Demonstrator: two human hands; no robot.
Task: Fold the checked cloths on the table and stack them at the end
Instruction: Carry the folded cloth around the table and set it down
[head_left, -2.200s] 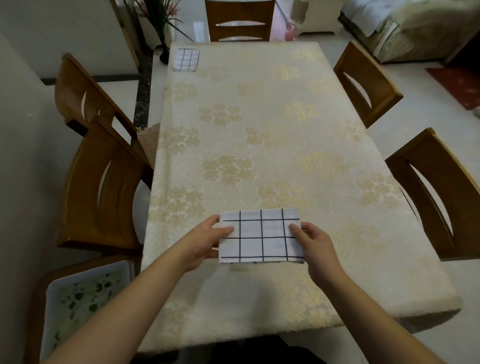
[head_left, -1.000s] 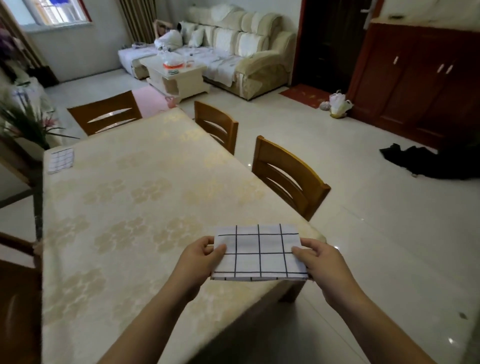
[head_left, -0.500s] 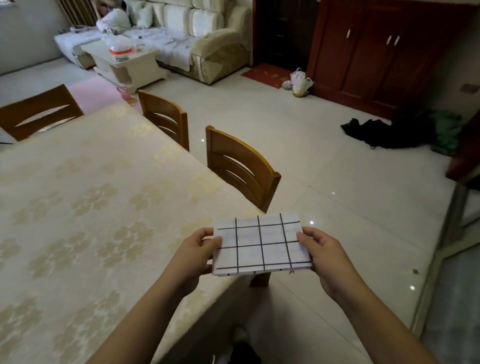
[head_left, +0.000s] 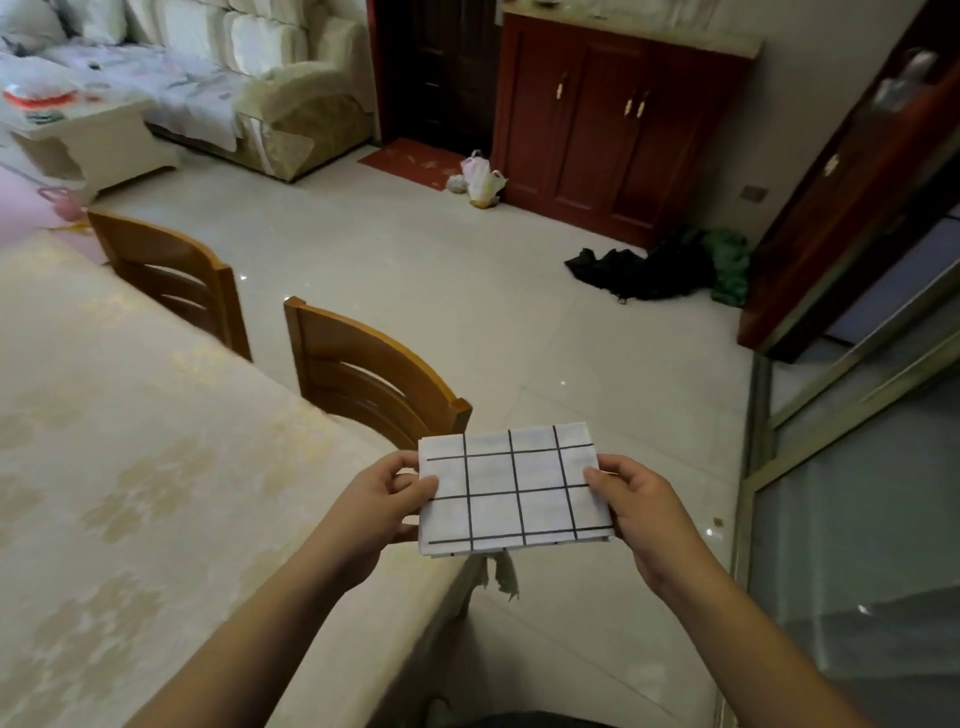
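A folded white cloth with a black check (head_left: 514, 491) is held flat in the air, just past the near right corner of the table (head_left: 130, 467). My left hand (head_left: 387, 501) pinches its left edge, thumb on top. My right hand (head_left: 631, 501) pinches its right edge the same way. The cloth is clear of the tabletop. No other checked cloth is in view.
Two wooden chairs (head_left: 374, 379) (head_left: 171, 275) stand along the table's right side. The table wears a cream flowered cover. Tiled floor spreads to the right, with dark clothes (head_left: 654, 267), a red cabinet (head_left: 613, 119) and a glass sliding door (head_left: 852, 467).
Both hands lifted the folded cloth off the table and carried it to the right, past the table corner. The view swung right; the far cloth at the table's end left the frame.
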